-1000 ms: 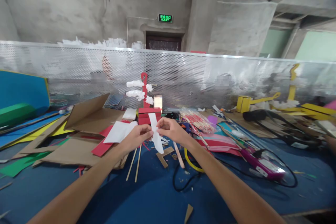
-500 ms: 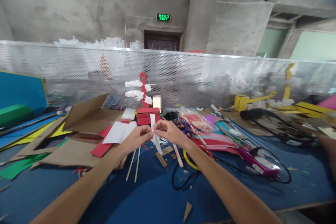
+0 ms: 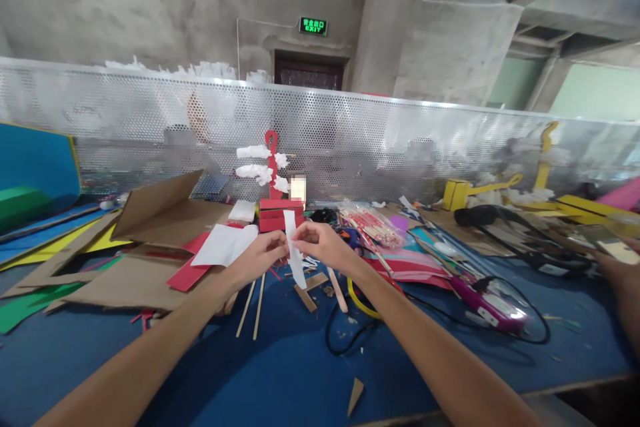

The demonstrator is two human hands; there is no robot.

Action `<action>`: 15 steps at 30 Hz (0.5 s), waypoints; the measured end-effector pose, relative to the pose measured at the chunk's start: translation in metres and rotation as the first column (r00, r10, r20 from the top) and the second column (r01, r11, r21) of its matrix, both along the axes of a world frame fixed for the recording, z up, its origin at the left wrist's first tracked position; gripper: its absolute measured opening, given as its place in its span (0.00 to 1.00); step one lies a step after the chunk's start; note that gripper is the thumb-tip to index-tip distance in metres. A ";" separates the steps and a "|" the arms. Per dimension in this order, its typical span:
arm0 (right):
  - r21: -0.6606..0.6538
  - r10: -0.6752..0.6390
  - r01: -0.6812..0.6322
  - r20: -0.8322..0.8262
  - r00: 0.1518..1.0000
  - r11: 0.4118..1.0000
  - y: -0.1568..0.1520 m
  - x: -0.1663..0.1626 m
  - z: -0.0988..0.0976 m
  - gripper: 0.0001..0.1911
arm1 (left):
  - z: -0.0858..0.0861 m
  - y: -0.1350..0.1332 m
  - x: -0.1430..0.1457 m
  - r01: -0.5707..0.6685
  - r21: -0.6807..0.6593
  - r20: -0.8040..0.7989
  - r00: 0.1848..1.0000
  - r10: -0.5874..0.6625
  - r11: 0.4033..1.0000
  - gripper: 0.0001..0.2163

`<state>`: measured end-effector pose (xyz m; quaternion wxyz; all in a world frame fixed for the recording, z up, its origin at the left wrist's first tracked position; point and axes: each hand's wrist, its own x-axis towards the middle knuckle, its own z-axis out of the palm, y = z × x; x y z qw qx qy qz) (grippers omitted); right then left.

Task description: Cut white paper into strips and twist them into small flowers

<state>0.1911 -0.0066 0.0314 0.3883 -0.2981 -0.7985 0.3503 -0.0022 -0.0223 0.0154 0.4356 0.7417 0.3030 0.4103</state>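
Note:
Between my two hands a narrow white paper strip (image 3: 297, 268) hangs nearly upright over the table. My left hand (image 3: 266, 253) pinches its left edge with thumb and fingers. From the other side my right hand (image 3: 323, 245) grips the strip near its middle. Just behind stands a red box (image 3: 273, 205) with a red looped post (image 3: 271, 163) rising from it, and white tufts stick out from the post on both sides. A white sheet of paper (image 3: 220, 245) lies left of my left hand, partly over red card (image 3: 186, 275).
Brown cardboard (image 3: 160, 210) is piled at left. Two thin sticks (image 3: 259, 307) and a cardboard scrap (image 3: 356, 395) lie on the blue table (image 3: 280, 380). To the right are a purple tool (image 3: 495, 307) with a black cable and another person's hand (image 3: 617, 273). A perforated metal screen (image 3: 350, 147) runs behind.
My left fingers have shifted slightly on the paper strip, which now shows flatter and straighter. The whole view has moved a little; the things on the table look unchanged.

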 end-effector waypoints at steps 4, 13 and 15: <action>0.005 0.006 -0.006 0.008 1.000 1.000 0.000 0.001 0.001 0.09 | 0.004 -0.003 -0.001 -0.007 0.038 -0.031 0.999 0.009 0.999 0.09; 0.118 -0.139 0.125 0.114 0.984 0.985 -0.009 -0.003 0.005 0.11 | 0.011 -0.006 0.000 -0.126 0.146 -0.049 0.990 0.134 0.981 0.09; 0.048 -0.074 0.069 0.112 0.991 0.996 -0.012 -0.004 0.005 0.12 | 0.013 -0.009 0.001 -0.120 0.139 -0.045 0.991 0.127 0.983 0.10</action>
